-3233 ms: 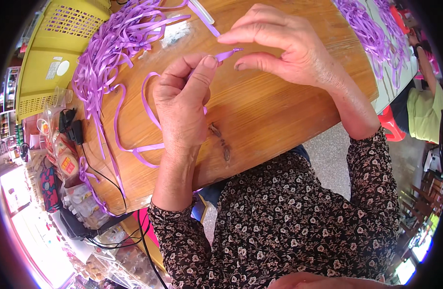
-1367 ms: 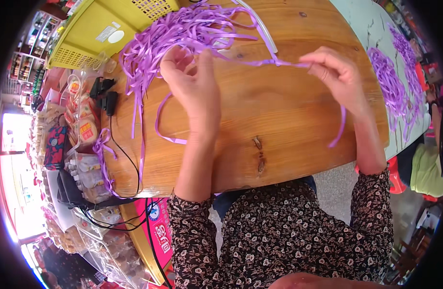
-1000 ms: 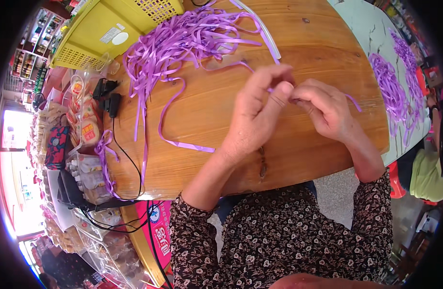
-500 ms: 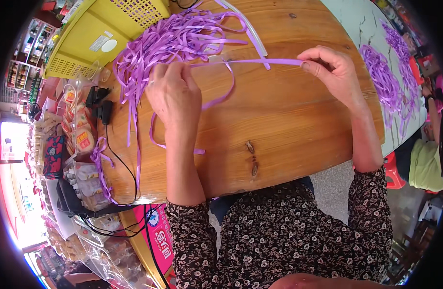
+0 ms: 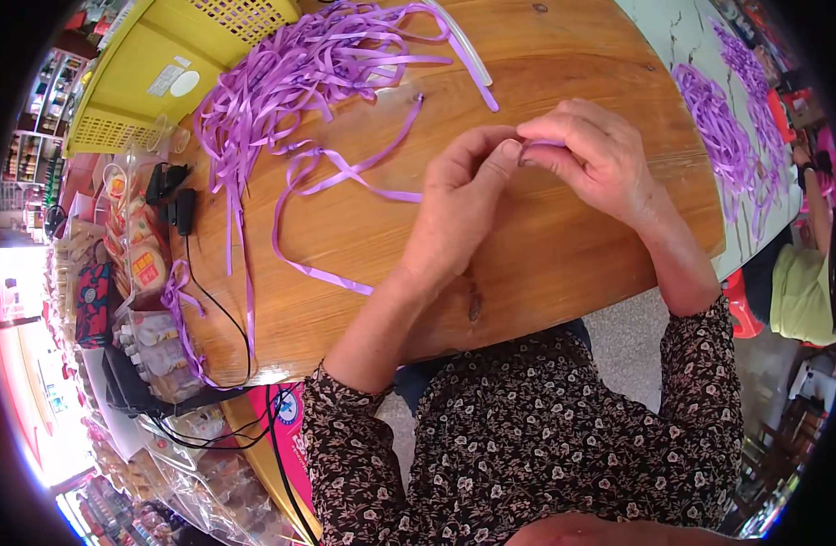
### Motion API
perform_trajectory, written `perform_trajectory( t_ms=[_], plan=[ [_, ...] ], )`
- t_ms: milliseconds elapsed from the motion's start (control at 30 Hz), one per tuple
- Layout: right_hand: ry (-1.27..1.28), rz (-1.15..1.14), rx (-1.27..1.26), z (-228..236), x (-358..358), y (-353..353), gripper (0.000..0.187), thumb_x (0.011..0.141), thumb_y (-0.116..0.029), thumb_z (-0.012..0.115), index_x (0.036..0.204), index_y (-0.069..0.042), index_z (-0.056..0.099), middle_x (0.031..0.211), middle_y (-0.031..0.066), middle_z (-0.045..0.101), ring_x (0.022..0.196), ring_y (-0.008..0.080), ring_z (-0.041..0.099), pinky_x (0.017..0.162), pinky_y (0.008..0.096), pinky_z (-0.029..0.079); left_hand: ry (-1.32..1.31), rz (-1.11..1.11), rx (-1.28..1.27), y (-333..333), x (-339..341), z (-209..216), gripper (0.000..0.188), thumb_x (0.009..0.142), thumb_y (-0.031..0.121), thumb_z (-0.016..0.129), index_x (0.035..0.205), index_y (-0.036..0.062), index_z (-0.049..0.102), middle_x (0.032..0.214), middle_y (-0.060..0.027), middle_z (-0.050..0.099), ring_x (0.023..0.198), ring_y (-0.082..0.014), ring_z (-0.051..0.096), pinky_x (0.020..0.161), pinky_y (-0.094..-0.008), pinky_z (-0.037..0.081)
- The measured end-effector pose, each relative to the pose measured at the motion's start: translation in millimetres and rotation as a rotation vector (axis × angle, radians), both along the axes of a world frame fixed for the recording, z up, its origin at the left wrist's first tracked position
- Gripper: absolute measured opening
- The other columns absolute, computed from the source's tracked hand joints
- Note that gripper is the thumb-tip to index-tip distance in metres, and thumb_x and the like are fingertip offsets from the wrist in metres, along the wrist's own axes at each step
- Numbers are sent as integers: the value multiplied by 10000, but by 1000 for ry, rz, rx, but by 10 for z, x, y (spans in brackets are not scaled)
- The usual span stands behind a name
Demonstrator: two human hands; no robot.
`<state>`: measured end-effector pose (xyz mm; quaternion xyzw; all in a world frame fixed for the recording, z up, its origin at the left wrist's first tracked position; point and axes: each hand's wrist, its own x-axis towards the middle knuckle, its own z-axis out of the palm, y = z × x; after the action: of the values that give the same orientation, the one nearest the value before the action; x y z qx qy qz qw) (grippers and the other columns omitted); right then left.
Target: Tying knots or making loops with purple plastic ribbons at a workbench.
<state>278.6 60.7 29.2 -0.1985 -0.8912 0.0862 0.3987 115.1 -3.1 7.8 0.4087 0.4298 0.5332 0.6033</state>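
Over the middle of the wooden table, my left hand (image 5: 463, 200) and my right hand (image 5: 595, 159) meet at the fingertips. Both are closed in a pinch on a thin purple ribbon (image 5: 547, 142), of which only a short bit shows between the right fingers; the rest there is hidden. A loose length of purple ribbon (image 5: 332, 179) winds over the wood left of my left hand, its one end passing behind that hand. Farther back on the left lies a big tangled heap of purple ribbons (image 5: 282, 82).
A yellow-green plastic basket (image 5: 154, 77) stands at the back left of the wooden table (image 5: 564, 264). A black adapter (image 5: 183, 214) with a cable lies by the left edge. More purple ribbons (image 5: 709, 123) rest on a white marbled table at the right, where another person's arm (image 5: 816, 205) shows.
My left hand has moved right, up to my right hand, which shifted slightly left. The ribbon stretched taut between them is now bunched at the fingertips, and the loose length lies on the wood.
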Motion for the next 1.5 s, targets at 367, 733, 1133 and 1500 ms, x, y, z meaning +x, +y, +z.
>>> perform_trajectory(
  t_ms=[367, 733, 1133, 1500],
  plan=[
    [85, -81, -284, 23, 199, 261, 154, 823, -34, 631, 975, -20, 650, 814, 56, 629, 767, 133, 604, 651, 233, 462, 32, 184, 15, -24, -147, 139, 92, 838, 70, 659, 905, 7, 661, 790, 34, 604, 701, -24, 487, 624, -170, 381],
    [155, 76, -388, 85, 151, 66, 193, 885, -92, 572, 1041, -8, 648, 899, 78, 649, 826, 133, 603, 707, 231, 478, 180, 268, 115, -6, -109, 48, 72, 823, 64, 677, 869, 10, 673, 745, 49, 579, 654, -10, 448, 569, -165, 352],
    [127, 144, -1078, 14, 108, 54, 180, 850, -128, 636, 985, -18, 681, 818, 0, 654, 717, 62, 567, 641, 205, 461, 652, 385, 513, 17, -51, 23, 92, 752, 7, 713, 833, 46, 689, 662, 14, 450, 580, -77, 367, 510, -216, 308],
    [-54, 58, -595, 45, 116, 53, 103, 797, -110, 679, 845, -19, 671, 754, 34, 609, 727, 108, 570, 655, 237, 439, 787, 403, 625, 6, -115, 110, 106, 747, -2, 702, 842, 40, 684, 685, -23, 520, 615, -109, 473, 544, -230, 378]
  ],
)
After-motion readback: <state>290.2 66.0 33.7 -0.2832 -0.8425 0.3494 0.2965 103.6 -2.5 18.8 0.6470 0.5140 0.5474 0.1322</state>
